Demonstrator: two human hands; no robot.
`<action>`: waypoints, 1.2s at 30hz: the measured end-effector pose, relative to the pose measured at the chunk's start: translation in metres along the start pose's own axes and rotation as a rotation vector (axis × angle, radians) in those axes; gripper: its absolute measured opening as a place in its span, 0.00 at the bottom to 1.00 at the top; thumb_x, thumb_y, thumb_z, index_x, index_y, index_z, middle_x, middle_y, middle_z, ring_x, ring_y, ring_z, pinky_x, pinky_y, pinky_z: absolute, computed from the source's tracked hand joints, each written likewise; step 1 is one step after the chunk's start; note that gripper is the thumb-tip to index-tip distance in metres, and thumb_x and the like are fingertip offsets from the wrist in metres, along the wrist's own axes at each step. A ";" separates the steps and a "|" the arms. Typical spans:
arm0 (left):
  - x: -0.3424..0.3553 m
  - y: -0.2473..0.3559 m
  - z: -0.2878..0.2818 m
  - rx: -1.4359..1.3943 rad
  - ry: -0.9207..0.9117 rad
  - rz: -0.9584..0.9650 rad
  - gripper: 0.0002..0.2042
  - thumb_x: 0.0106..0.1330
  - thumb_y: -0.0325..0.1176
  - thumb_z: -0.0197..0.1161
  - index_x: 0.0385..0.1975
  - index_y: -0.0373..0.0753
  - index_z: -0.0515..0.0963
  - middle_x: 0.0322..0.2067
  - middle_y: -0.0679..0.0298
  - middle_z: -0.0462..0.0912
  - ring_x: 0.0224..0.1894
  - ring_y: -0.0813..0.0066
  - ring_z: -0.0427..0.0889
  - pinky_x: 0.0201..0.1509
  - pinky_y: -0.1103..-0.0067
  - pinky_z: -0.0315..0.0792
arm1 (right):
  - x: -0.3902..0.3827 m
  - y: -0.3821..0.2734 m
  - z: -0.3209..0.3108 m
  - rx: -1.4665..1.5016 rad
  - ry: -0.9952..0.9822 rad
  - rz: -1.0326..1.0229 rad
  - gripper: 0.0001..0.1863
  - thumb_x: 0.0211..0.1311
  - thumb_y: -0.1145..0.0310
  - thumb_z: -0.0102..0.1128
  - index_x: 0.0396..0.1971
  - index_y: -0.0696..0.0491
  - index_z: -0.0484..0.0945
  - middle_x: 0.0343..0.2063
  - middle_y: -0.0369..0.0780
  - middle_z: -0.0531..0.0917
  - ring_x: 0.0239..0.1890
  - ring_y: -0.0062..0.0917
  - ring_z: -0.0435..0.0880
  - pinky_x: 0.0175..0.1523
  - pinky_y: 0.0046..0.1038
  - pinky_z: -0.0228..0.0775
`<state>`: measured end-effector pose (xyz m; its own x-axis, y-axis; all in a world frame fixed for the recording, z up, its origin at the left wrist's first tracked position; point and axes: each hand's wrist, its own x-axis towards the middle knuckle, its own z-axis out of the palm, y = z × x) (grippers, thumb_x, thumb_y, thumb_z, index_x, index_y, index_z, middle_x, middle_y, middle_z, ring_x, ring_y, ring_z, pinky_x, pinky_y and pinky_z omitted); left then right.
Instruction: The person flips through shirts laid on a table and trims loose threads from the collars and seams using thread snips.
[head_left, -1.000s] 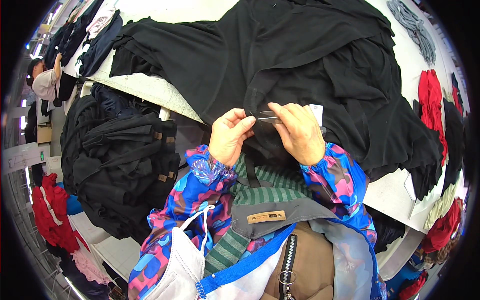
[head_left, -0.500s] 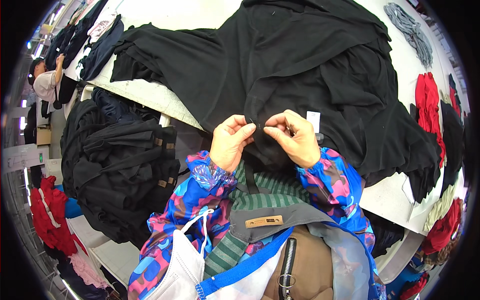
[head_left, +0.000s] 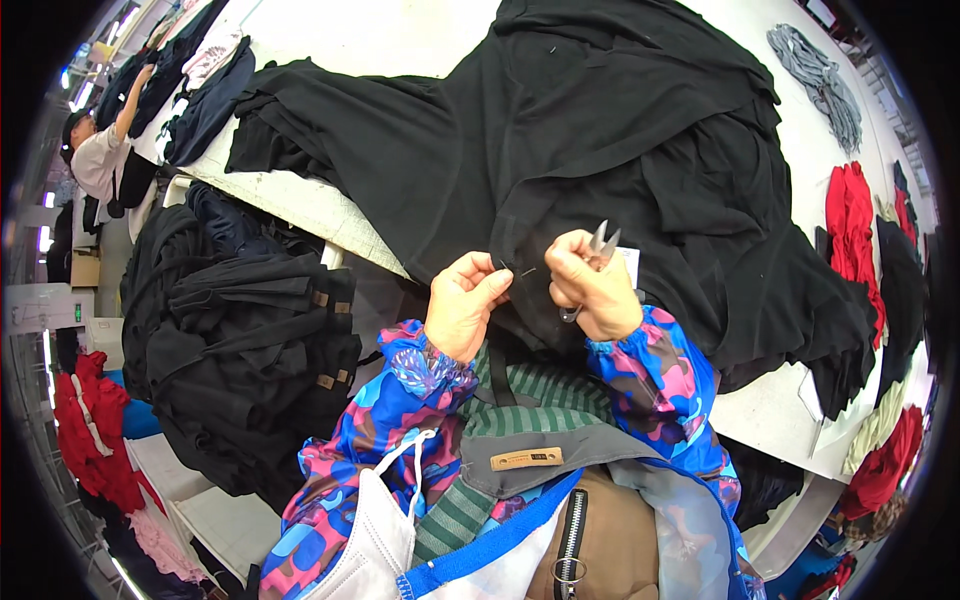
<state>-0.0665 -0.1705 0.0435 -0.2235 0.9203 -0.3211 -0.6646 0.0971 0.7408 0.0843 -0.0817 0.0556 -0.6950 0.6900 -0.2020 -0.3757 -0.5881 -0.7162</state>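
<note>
A black garment (head_left: 580,130) is spread over the white table, its near edge hanging toward me. My left hand (head_left: 460,308) is closed in a pinch on that edge, thumb against the bent fingers. A short pale thread end or pin (head_left: 527,272) sticks out beside its fingertips; which of the two I cannot tell. To its right, my right hand (head_left: 598,295) is closed round a pair of thread snips (head_left: 606,241), blades pointing up and away from me. The hand covers most of the handles. Behind it a white label (head_left: 629,263) shows on the black cloth.
A pile of black garments with small tan tags (head_left: 240,350) stands at my left, below the table edge (head_left: 300,205). Red garments (head_left: 851,225) and a grey bundle (head_left: 815,85) lie on the right. A co-worker (head_left: 100,160) is at the far left.
The right hand has moved away from the left fingertips, and the snips' blades now point up out of it. The left hand keeps its pinch. The co-worker's arm has reached higher.
</note>
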 end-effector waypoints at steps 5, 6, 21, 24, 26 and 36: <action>-0.002 0.001 -0.002 -0.011 0.027 -0.008 0.05 0.58 0.24 0.59 0.33 0.37 0.72 0.31 0.65 0.79 0.33 0.78 0.77 0.40 0.79 0.71 | -0.001 -0.012 -0.004 0.175 -0.032 -0.013 0.03 0.58 0.74 0.55 0.28 0.56 0.72 0.18 0.30 0.69 0.11 0.07 0.56 0.17 0.15 0.46; -0.002 0.002 -0.001 -0.001 0.031 -0.017 0.05 0.59 0.24 0.59 0.33 0.37 0.72 0.31 0.65 0.79 0.33 0.78 0.77 0.39 0.79 0.71 | -0.004 -0.013 -0.006 -0.022 0.019 -0.020 0.03 0.57 0.74 0.57 0.28 0.56 0.72 0.19 0.30 0.70 0.12 0.07 0.58 0.18 0.14 0.48; -0.001 -0.001 -0.002 -0.006 0.037 -0.010 0.05 0.57 0.24 0.61 0.32 0.36 0.73 0.29 0.66 0.78 0.30 0.80 0.77 0.38 0.82 0.71 | -0.003 -0.011 0.005 -0.070 0.032 -0.014 0.06 0.54 0.71 0.61 0.24 0.55 0.74 0.18 0.29 0.73 0.18 0.08 0.66 0.23 0.13 0.56; -0.002 -0.001 -0.002 -0.013 0.045 -0.026 0.05 0.57 0.24 0.60 0.32 0.36 0.73 0.29 0.66 0.78 0.31 0.80 0.77 0.39 0.82 0.71 | -0.006 -0.005 0.005 -0.406 0.133 -0.009 0.06 0.54 0.70 0.60 0.25 0.56 0.74 0.19 0.30 0.74 0.19 0.08 0.66 0.23 0.13 0.57; -0.002 0.000 0.000 -0.016 0.044 -0.033 0.05 0.57 0.24 0.60 0.32 0.36 0.73 0.29 0.66 0.78 0.31 0.79 0.77 0.39 0.81 0.71 | -0.009 -0.003 0.007 -0.855 0.154 -0.073 0.09 0.49 0.72 0.62 0.29 0.59 0.74 0.18 0.33 0.74 0.20 0.10 0.67 0.27 0.14 0.60; -0.004 0.004 0.004 -0.023 0.053 -0.052 0.06 0.57 0.25 0.61 0.32 0.38 0.72 0.29 0.68 0.78 0.30 0.82 0.76 0.37 0.83 0.69 | -0.013 -0.004 0.004 -0.809 0.157 -0.061 0.10 0.47 0.71 0.64 0.29 0.60 0.76 0.17 0.31 0.73 0.18 0.10 0.63 0.23 0.15 0.58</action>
<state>-0.0659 -0.1722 0.0498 -0.2251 0.8927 -0.3905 -0.6926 0.1353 0.7085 0.0924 -0.0903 0.0641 -0.5711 0.7973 -0.1955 0.1893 -0.1038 -0.9764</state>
